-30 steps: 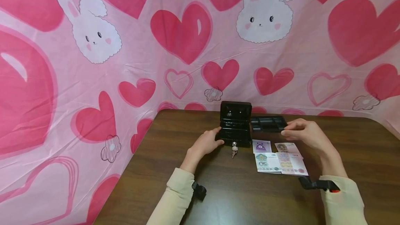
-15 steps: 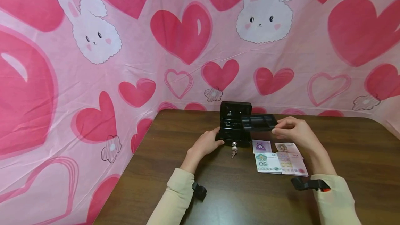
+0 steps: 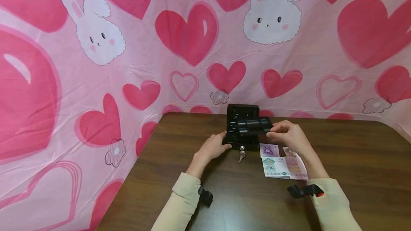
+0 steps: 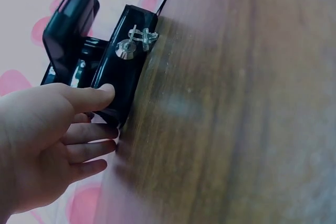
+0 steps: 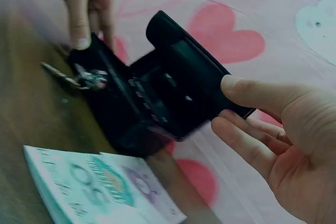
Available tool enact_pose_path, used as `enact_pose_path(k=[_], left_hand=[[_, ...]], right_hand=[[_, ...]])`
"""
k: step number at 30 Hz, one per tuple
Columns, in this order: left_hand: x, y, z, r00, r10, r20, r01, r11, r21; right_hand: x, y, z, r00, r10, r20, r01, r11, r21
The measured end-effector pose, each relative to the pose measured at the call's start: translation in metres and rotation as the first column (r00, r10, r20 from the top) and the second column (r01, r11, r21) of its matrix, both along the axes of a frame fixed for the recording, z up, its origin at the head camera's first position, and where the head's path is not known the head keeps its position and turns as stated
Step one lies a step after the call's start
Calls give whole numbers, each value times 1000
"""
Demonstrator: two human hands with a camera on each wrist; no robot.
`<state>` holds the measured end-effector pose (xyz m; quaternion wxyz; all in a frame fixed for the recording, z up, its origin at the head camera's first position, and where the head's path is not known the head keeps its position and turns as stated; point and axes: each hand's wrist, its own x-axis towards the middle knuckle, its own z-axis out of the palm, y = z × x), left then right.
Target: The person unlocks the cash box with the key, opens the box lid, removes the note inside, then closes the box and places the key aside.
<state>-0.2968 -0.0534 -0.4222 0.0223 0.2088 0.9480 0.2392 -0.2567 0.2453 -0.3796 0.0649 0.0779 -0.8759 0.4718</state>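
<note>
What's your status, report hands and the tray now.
Left hand steadies open cash box, thumb on front. Right hand pinches black tray, held above box. Key in lock; banknotes on table beside box. Nothing blocking.

Brown wooden table (image 3: 224, 202), pink heart-and-bunny backdrop (image 3: 192, 38)
</note>
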Motion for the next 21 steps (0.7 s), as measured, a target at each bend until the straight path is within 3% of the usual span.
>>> enact_pose_path(k=[13,21], left_hand=[[-1,0,-1,1000,4,16,-5,999,34],[-1,0,-1,1000,12,28,-14,998,65]], right_hand=[[-5,-34,-17,998,-55,-13,55,995,87],[-11,-47,-34,995,-68,-79,77,989,129]])
